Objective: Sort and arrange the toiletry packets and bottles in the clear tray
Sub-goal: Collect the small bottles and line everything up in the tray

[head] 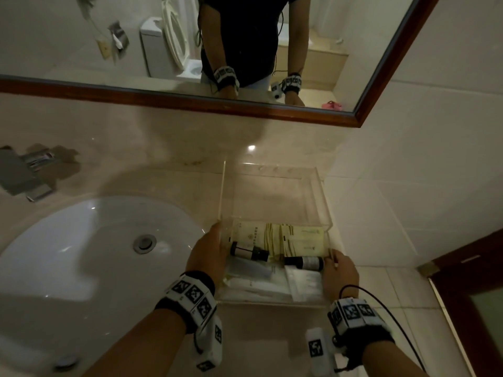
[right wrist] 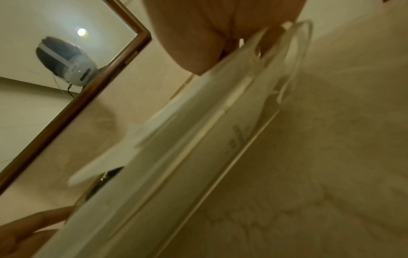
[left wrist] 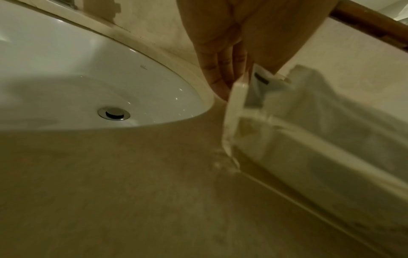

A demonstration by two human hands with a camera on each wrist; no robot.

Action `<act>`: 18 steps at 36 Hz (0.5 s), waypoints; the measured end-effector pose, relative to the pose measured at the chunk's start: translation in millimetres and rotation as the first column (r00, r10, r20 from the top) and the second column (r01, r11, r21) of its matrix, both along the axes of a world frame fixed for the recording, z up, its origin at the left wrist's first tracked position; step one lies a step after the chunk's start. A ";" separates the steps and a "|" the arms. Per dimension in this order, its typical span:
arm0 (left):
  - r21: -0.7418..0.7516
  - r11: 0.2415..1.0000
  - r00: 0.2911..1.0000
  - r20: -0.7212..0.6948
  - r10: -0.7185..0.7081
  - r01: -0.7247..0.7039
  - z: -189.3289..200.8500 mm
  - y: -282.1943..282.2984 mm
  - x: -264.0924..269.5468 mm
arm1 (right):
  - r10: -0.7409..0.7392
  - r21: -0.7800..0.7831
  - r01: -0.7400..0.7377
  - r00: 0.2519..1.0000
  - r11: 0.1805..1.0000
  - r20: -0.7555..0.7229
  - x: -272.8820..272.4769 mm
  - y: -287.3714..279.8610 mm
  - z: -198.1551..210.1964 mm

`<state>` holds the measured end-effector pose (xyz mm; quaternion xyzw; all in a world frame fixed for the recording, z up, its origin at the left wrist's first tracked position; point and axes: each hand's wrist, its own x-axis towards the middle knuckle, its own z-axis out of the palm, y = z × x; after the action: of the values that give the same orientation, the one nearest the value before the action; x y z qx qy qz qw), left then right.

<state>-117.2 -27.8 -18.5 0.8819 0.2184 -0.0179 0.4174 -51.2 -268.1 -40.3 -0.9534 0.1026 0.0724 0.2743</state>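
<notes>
The clear tray [head: 275, 170] stands on the counter right of the sink. Two dark bottles with white labels [head: 249, 251] [head: 304, 263] lie on their sides in its near half. Cream packets [head: 299, 238] lie behind them and white packets [head: 255, 284] in front. My left hand [head: 206, 254] holds the tray's left wall, with the fingers [left wrist: 223, 66] straight down its outside. My right hand [head: 340, 273] grips the right wall, thumb [right wrist: 194, 43] pressed on the tray [right wrist: 220, 139]. In the left wrist view the tray's near corner [left wrist: 234, 111] meets the counter.
A white sink [head: 95, 240] with a metal drain lies left of the tray, and a faucet [head: 24, 172] sits at the far left. A framed mirror [head: 190, 50] hangs above the counter. A tiled wall and a dark door [head: 468, 281] close off the right.
</notes>
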 end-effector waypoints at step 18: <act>0.337 0.941 0.998 0.067 0.007 -0.029 -2.8 4.3 16.2 | -0.088 0.056 0.082 0.991 0.995 0.104 11.2 6.8 1.4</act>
<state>-101.0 -23.5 -21.3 0.9385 0.2127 0.0524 0.2669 -40.0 -261.3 -38.9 -0.9433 0.1264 0.0124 0.3068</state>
